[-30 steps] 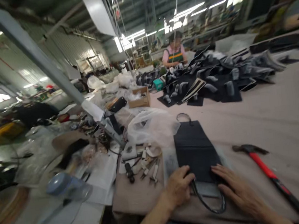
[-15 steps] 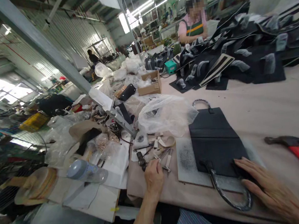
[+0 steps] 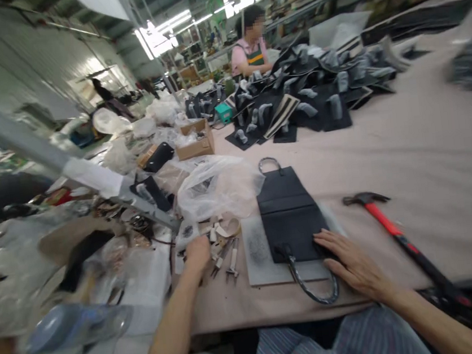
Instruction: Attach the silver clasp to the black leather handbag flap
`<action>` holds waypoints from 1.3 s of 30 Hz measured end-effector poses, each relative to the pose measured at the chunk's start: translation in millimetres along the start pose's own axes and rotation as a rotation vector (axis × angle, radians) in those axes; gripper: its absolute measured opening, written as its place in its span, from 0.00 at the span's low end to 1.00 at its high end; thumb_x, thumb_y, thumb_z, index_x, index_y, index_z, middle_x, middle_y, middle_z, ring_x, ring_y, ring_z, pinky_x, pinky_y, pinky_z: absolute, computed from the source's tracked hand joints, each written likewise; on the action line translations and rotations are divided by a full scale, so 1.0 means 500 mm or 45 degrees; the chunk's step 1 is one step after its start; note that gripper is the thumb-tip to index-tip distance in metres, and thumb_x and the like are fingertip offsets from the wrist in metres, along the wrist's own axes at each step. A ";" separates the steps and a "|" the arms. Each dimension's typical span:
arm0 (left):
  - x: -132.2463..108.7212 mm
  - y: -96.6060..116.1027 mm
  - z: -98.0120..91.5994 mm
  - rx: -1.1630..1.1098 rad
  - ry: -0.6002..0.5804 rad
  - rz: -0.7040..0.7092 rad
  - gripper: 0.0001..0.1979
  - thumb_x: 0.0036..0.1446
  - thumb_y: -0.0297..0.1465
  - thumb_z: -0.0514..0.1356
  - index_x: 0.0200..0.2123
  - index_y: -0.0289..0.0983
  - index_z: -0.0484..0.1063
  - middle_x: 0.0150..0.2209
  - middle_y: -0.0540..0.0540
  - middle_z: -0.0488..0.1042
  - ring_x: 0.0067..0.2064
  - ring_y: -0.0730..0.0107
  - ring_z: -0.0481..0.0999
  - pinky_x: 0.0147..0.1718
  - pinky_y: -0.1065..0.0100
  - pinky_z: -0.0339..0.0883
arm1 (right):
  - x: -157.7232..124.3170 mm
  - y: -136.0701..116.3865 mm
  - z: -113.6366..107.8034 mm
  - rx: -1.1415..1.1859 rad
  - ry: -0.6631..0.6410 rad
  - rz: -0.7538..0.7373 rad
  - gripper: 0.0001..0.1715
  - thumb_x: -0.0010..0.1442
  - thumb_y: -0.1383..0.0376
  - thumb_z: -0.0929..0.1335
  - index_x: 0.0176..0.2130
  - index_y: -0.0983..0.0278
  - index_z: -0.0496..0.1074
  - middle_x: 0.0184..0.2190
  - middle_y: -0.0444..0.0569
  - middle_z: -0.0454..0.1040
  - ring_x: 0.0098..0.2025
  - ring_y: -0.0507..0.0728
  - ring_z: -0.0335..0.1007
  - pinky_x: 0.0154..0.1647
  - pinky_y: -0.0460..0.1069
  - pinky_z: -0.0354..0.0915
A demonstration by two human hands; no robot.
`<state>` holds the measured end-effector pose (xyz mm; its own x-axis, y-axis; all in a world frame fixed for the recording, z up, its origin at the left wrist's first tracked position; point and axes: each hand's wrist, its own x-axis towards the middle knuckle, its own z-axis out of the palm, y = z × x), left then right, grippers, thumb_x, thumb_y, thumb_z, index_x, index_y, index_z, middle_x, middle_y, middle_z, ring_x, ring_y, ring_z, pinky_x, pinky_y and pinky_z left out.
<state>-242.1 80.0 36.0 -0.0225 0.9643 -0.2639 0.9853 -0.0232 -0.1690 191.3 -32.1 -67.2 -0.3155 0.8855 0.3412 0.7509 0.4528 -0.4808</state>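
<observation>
A flat black bag piece (image 3: 289, 213) with a curved handle at each end lies on a grey board (image 3: 258, 254) in front of me. My right hand (image 3: 350, 263) lies flat on its near right corner, fingers spread. My left hand (image 3: 197, 253) reaches left to a cluster of small metal tools (image 3: 226, 255) beside the board; its fingers curl down among them, and I cannot see whether they hold anything.
A red-handled hammer (image 3: 400, 238) lies right of the bag. A clear plastic bag (image 3: 215, 188), a cardboard box (image 3: 197, 141) and clutter fill the left side. A heap of dark bag parts (image 3: 312, 97) sits farther back, where another person (image 3: 252, 47) works.
My left hand left the bag's near handle and moved left to the small tools. My right hand stayed on the bag. The view shifted as my head moved.
</observation>
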 end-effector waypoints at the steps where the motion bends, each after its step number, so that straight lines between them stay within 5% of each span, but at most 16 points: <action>1: 0.009 0.001 -0.001 0.022 -0.013 0.032 0.13 0.63 0.25 0.52 0.43 0.31 0.76 0.40 0.31 0.79 0.46 0.52 0.81 0.44 0.60 0.73 | 0.003 -0.006 -0.006 0.017 -0.017 0.018 0.29 0.68 0.57 0.63 0.65 0.59 0.64 0.65 0.54 0.66 0.70 0.65 0.57 0.68 0.66 0.60; 9: 0.028 -0.021 0.000 0.220 -0.015 0.174 0.13 0.63 0.23 0.50 0.43 0.31 0.73 0.42 0.33 0.79 0.48 0.52 0.80 0.45 0.61 0.71 | 0.015 -0.023 -0.031 0.097 -0.009 0.035 0.28 0.68 0.57 0.63 0.64 0.61 0.64 0.65 0.55 0.67 0.70 0.65 0.56 0.69 0.68 0.57; 14: -0.013 -0.002 -0.034 -0.048 0.274 0.095 0.10 0.65 0.31 0.50 0.42 0.35 0.70 0.35 0.38 0.78 0.39 0.50 0.81 0.39 0.57 0.72 | 0.016 -0.020 -0.031 0.126 0.017 0.028 0.27 0.68 0.57 0.64 0.63 0.61 0.66 0.64 0.55 0.67 0.69 0.65 0.56 0.68 0.67 0.58; 17: -0.043 0.084 -0.058 -0.897 0.424 0.105 0.10 0.65 0.38 0.53 0.40 0.38 0.68 0.34 0.42 0.78 0.37 0.56 0.81 0.38 0.60 0.74 | 0.018 -0.020 -0.033 0.123 0.021 0.027 0.26 0.68 0.57 0.64 0.63 0.61 0.66 0.64 0.55 0.68 0.69 0.65 0.56 0.68 0.67 0.58; 19: -0.064 0.174 -0.059 -1.599 0.315 0.182 0.14 0.64 0.42 0.56 0.44 0.39 0.66 0.37 0.44 0.79 0.37 0.60 0.82 0.38 0.61 0.76 | 0.018 -0.020 -0.034 0.121 0.028 0.024 0.26 0.68 0.57 0.64 0.62 0.61 0.66 0.64 0.55 0.68 0.69 0.65 0.57 0.68 0.67 0.58; 21: -0.081 0.269 -0.047 -2.001 0.186 0.258 0.17 0.63 0.44 0.59 0.47 0.39 0.66 0.38 0.44 0.79 0.37 0.62 0.82 0.38 0.62 0.77 | 0.018 -0.020 -0.033 0.119 0.031 0.016 0.26 0.68 0.58 0.64 0.62 0.61 0.66 0.64 0.55 0.68 0.69 0.65 0.57 0.68 0.67 0.58; 24: -0.090 0.381 -0.017 -2.125 0.105 0.428 0.15 0.62 0.42 0.61 0.44 0.37 0.69 0.37 0.45 0.79 0.39 0.65 0.82 0.42 0.62 0.77 | 0.017 -0.019 -0.031 0.110 0.041 0.005 0.26 0.68 0.57 0.64 0.62 0.61 0.66 0.63 0.55 0.68 0.69 0.65 0.57 0.67 0.67 0.59; 27: -0.083 0.430 0.011 -2.029 0.141 0.483 0.11 0.64 0.39 0.60 0.41 0.37 0.70 0.35 0.46 0.78 0.37 0.68 0.81 0.42 0.65 0.76 | 0.018 -0.018 -0.029 0.100 0.048 0.011 0.26 0.68 0.57 0.64 0.62 0.61 0.66 0.63 0.55 0.68 0.69 0.65 0.57 0.67 0.67 0.59; 32: -0.074 0.396 0.030 -2.039 0.205 0.361 0.12 0.66 0.40 0.57 0.41 0.37 0.68 0.39 0.44 0.78 0.37 0.67 0.81 0.33 0.68 0.76 | 0.019 -0.016 -0.032 0.118 0.033 0.030 0.27 0.67 0.57 0.65 0.62 0.61 0.66 0.64 0.54 0.68 0.69 0.65 0.57 0.68 0.66 0.59; 39: -0.085 0.240 0.049 -1.552 0.367 -0.055 0.09 0.63 0.36 0.55 0.40 0.37 0.69 0.32 0.45 0.78 0.31 0.66 0.78 0.31 0.69 0.70 | 0.004 -0.009 -0.016 0.100 0.038 0.057 0.27 0.67 0.55 0.64 0.62 0.58 0.67 0.64 0.52 0.68 0.68 0.65 0.58 0.68 0.65 0.59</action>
<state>-127.2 29.7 3.4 -0.1723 0.9844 -0.0366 0.5035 0.1200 0.8556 191.7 -33.2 -57.9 -0.2648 0.9019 0.3413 0.7153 0.4211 -0.5577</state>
